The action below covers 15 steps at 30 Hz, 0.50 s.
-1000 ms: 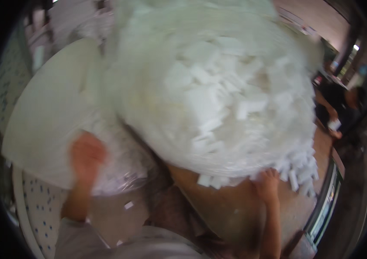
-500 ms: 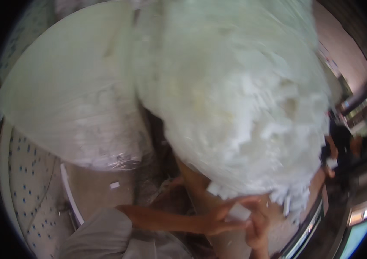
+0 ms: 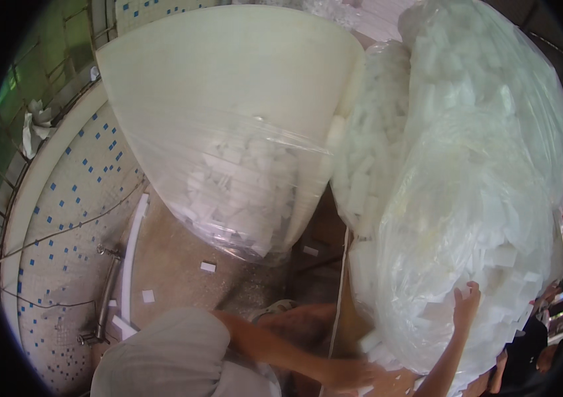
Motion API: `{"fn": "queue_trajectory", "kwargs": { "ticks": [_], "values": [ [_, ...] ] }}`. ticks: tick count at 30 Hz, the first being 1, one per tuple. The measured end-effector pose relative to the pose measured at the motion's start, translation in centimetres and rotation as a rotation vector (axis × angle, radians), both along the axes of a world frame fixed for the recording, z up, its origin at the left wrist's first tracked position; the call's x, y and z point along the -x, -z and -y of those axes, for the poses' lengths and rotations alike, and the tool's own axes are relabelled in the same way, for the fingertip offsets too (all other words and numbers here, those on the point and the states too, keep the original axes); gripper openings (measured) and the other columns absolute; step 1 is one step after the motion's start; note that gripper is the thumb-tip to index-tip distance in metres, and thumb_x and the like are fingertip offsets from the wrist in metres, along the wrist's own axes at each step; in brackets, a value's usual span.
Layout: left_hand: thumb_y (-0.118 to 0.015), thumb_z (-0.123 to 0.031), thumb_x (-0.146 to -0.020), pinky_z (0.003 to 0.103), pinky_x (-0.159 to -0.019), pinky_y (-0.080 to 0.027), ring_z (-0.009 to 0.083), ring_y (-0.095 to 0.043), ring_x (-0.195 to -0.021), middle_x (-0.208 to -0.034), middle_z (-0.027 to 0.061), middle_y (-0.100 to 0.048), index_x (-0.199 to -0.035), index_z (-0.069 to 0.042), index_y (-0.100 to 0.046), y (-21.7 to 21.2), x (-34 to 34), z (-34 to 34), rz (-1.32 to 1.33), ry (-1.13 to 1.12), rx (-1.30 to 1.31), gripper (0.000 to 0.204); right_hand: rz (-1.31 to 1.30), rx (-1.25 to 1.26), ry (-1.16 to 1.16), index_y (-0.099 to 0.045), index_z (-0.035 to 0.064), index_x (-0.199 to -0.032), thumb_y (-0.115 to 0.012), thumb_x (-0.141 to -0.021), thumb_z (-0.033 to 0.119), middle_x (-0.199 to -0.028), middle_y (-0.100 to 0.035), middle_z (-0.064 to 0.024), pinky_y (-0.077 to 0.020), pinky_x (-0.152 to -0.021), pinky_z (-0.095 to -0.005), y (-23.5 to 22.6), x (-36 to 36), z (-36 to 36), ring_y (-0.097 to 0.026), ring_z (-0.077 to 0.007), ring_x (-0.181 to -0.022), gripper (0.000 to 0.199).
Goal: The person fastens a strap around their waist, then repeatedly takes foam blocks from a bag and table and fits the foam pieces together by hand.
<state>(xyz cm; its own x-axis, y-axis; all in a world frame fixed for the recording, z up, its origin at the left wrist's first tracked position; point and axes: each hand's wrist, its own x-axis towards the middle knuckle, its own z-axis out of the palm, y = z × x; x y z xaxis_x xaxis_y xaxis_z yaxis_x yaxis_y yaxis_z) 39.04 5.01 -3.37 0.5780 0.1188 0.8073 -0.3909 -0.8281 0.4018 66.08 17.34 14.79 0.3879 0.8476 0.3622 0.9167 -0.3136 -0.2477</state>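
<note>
My right hand (image 3: 467, 303) is raised in front of a large clear plastic bag (image 3: 427, 264) packed with small white blocks that look like foam. Its thumb and fingers are apart, and I see nothing held in them. White blocks (image 3: 516, 291) lie at the bag's mouth, just beyond the fingertips. Low in the head view, my left hand (image 3: 364, 374) is at the bottom edge, close to a few loose white pieces (image 3: 380, 354). Its fingers are mostly out of sight, so what it holds cannot be made out.
A big cream-coloured tub shape (image 3: 228, 66), partly wrapped in film with white blocks inside, stands left of the bag. Loose pieces (image 3: 208, 266) and a long white strip (image 3: 134, 264) lie on the brown floor. A metal handle (image 3: 106, 298) is by the tiled wall; another person (image 3: 533, 351) is at right.
My hands, close together around a white block before, are now apart. The right one has risen to the bag; the left is lower. The view has shifted, showing more tub and floor.
</note>
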Motion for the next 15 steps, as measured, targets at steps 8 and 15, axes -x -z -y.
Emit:
{"fn": "queue_trajectory", "kwargs": {
  "ticks": [8,15],
  "values": [
    [-0.065,-0.041,-0.085,0.046,-0.085,-0.043,0.0323,-0.057,-0.099,-0.103,0.0152,-0.059,-0.120,0.000,-0.052,-3.4,4.0,-3.1,-0.328,0.039,0.086,0.055,-0.171,-0.377,0.082,-0.050,-0.0002,-0.124,-0.057,-0.086,0.002,-0.116,-0.056,-0.0154,-0.0467,-0.084,-0.0371,-5.0,6.9,11.3,-0.056,-0.0287,-0.097,0.038],
    [-0.071,-0.037,-0.082,0.045,-0.084,-0.043,0.0346,-0.056,-0.093,-0.100,0.0154,-0.058,-0.117,0.003,-0.054,-6.3,2.4,-2.7,-0.381,0.115,0.025,0.055,0.045,0.012,0.129,-0.051,0.0021,-0.118,-0.069,-0.079,0.003,-0.112,-0.059,-0.0147,-0.0480,-0.086,-0.0388,0.6,8.6,35.1,-0.060,-0.0330,-0.097,0.042]
  ]
}}
